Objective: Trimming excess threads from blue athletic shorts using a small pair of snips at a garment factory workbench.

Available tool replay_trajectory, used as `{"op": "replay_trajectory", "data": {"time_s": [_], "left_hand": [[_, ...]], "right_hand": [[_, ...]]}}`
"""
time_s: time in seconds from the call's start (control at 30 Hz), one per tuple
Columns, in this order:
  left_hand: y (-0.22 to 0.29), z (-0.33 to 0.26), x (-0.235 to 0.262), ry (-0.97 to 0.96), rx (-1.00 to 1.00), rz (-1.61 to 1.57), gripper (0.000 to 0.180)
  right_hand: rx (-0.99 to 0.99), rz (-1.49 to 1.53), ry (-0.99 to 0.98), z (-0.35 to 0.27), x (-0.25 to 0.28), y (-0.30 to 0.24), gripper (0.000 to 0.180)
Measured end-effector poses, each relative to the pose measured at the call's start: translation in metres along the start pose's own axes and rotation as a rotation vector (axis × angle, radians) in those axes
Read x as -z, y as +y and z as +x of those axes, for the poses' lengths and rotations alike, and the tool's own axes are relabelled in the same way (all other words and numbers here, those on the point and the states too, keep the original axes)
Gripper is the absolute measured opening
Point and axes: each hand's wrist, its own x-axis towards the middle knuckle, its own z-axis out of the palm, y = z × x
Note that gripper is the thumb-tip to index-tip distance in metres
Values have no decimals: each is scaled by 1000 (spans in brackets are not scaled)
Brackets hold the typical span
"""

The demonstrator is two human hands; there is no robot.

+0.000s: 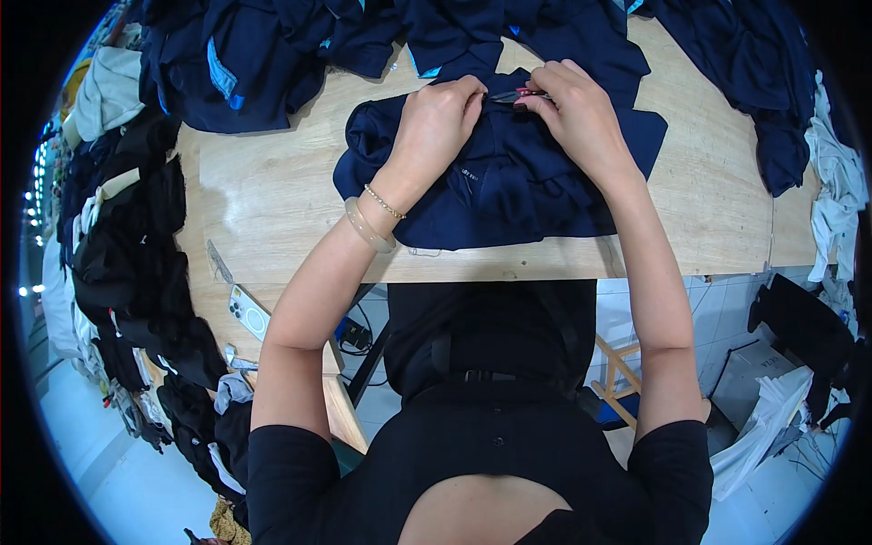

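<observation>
A dark navy garment [509,182] lies bunched on the wooden table [272,182] in front of me. My left hand [436,123] pinches the garment's upper edge, with a pale bangle and a thin bead bracelet on the wrist. My right hand [572,109] holds a small red-handled thread snipper [520,94] against the same edge of cloth, right beside the left fingertips. Both hands touch the fabric.
Several more navy garments with light blue trim [245,64] are heaped along the far edge. Black clothes [136,263] pile up at the left. A phone [247,313] and a ruler [218,262] lie near the left front corner. White fabric [831,182] hangs at the right.
</observation>
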Motion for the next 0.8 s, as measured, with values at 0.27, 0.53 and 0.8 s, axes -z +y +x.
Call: {"op": "replay_trajectory", "data": {"time_s": [0.27,0.53,0.8], "left_hand": [[2,0,3,22,14,-10,7],[40,-19,25,140,966,-1327,20],[41,-20,4,137,1035,-1480,49]], "right_hand": [[33,-37,-1,2,-4,-3,19],[-410,512,166,-6,11,1,15],[-394,599,61,-9,10,2,22]]}}
